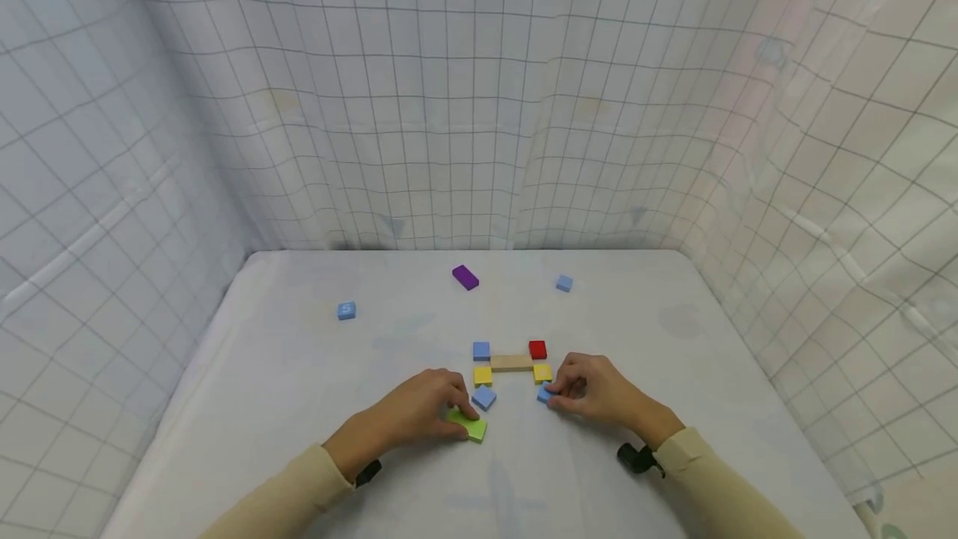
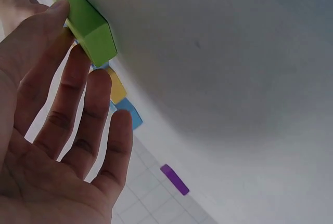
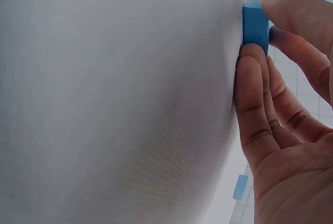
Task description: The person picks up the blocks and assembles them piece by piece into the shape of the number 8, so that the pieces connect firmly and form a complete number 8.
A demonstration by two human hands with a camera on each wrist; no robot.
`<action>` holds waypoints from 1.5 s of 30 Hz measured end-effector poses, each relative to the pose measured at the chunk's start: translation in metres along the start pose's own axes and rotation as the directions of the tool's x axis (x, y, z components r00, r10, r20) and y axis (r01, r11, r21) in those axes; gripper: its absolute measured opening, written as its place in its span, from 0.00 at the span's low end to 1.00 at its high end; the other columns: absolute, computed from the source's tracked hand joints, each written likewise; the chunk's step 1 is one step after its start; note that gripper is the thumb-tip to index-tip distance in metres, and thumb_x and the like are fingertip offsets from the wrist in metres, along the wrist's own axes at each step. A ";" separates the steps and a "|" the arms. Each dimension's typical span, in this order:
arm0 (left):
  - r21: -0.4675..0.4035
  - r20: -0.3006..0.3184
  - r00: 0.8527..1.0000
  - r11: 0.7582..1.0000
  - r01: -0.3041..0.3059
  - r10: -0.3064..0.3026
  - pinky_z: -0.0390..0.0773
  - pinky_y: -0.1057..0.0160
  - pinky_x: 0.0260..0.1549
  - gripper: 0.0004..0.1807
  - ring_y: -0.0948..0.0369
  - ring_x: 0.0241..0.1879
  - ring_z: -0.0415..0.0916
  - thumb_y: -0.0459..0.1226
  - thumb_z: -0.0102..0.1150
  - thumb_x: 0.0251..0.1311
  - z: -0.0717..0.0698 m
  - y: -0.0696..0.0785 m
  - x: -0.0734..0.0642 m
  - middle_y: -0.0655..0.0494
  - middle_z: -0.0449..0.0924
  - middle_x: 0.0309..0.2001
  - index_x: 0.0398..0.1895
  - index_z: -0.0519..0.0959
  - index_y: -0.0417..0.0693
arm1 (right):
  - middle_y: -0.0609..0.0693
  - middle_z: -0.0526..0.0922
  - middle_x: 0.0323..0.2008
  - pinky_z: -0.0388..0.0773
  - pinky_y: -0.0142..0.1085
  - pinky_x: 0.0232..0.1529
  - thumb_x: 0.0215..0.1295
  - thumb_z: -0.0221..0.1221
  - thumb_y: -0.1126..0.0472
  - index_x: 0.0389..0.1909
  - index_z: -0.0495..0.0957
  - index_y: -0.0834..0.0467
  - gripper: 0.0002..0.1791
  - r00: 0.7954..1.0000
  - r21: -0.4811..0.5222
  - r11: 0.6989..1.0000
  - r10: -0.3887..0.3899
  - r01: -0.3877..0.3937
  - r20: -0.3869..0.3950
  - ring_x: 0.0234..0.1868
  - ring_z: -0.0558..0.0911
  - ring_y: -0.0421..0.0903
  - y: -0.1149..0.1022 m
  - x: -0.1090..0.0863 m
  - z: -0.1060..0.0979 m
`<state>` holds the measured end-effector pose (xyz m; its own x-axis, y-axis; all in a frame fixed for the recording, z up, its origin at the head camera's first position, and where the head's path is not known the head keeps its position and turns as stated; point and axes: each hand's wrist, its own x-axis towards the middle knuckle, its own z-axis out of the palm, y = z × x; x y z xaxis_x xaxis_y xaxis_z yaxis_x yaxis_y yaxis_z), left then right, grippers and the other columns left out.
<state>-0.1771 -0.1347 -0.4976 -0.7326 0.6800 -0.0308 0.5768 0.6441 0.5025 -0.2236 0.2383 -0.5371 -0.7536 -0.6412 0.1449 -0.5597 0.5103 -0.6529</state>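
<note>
My left hand (image 1: pixel 423 408) pinches a lime-green rectangular block (image 1: pixel 476 429) between thumb and fingers, low over the white table. In the left wrist view the thumb lies on the green block's (image 2: pixel 91 26) side. On the right, my right hand (image 1: pixel 596 390) pinches a small blue block (image 1: pixel 545 393) just below a yellow block (image 1: pixel 542 373); the right wrist view shows thumb and fingers about that blue block (image 3: pixel 256 24). Between the hands lies a tilted blue block (image 1: pixel 484 398), below another yellow block (image 1: pixel 482 376). A wooden bar (image 1: pixel 512 363) spans between the two columns of blocks.
Atop the columns are a blue block (image 1: pixel 481 351) and a red block (image 1: pixel 537 349). Farther back lie a purple block (image 1: pixel 466 277), a light-blue block (image 1: pixel 565 283) and a blue block marked 5 (image 1: pixel 347 310). A gridded white curtain (image 1: pixel 464 106) surrounds the table's back and sides.
</note>
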 end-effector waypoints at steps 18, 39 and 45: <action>0.143 -0.057 0.996 0.988 -0.053 0.062 0.85 0.58 0.57 0.12 0.68 0.47 0.80 0.46 0.89 0.65 0.025 0.030 0.034 0.68 0.93 0.45 0.50 0.99 0.61 | 0.38 0.88 0.41 0.90 0.29 0.46 0.71 0.83 0.59 0.41 0.95 0.43 0.07 1.000 0.013 1.000 0.029 -0.029 0.002 0.39 0.85 0.30 -0.002 0.000 -0.001; 0.195 -0.162 0.986 0.979 0.059 -0.028 0.78 0.61 0.50 0.13 0.64 0.48 0.80 0.51 0.90 0.64 0.033 0.040 0.063 0.68 0.94 0.43 0.48 1.00 0.64 | 0.39 0.89 0.43 0.90 0.29 0.46 0.72 0.82 0.60 0.42 0.95 0.43 0.08 1.000 0.011 0.999 0.030 -0.030 0.003 0.41 0.85 0.31 0.000 0.000 0.000; 0.187 -0.174 0.984 0.980 0.064 -0.031 0.77 0.61 0.49 0.13 0.63 0.47 0.79 0.50 0.90 0.64 0.032 0.041 0.067 0.67 0.95 0.44 0.48 1.00 0.62 | 0.39 0.90 0.43 0.89 0.29 0.46 0.71 0.83 0.60 0.42 0.95 0.44 0.07 1.000 0.010 0.999 0.030 -0.030 -0.001 0.41 0.85 0.31 -0.002 0.000 -0.001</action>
<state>-0.1912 -0.0518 -0.5069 -0.8019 0.5882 0.1045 0.5859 0.7404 0.3295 -0.2228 0.2379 -0.5352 -0.7705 -0.6249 0.1259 -0.5332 0.5235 -0.6645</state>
